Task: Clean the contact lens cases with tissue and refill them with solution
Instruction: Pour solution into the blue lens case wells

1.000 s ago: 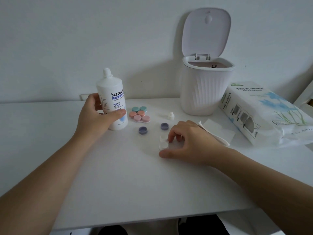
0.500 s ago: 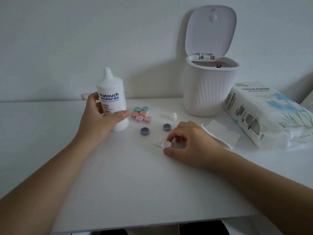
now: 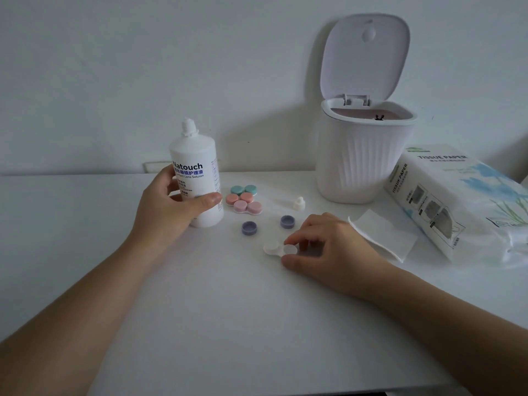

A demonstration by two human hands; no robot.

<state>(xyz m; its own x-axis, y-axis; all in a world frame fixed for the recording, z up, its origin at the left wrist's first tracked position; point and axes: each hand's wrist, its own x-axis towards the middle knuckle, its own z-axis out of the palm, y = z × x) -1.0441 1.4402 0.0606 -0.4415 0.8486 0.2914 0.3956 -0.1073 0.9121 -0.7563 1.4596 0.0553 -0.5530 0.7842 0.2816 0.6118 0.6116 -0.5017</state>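
Head view: I see both my hands low over the white table.
Left hand: wrapped around the solution bottle, thumb across its front, fingers behind; the bottle stands upright on the table with its nozzle uncovered.
Right hand: fingertips and thumb pinch the white lens case, which lies flat on the table just left of my knuckles, both wells open upward.
Purple caps: two loose, lying apart just beyond my right fingertips, between my two hands.
Bottle cap: small and white, upright, beyond the right-hand purple cap.
Closed cases: teal, coral and pink pairs, clustered and touching, just right of the bottle and my left thumb.
Tissue sheet: folded, flat, just right of my right hand.
Tissue pack: further right, lying on its side.
Bin: white, ribbed, lid raised, well beyond my right hand.
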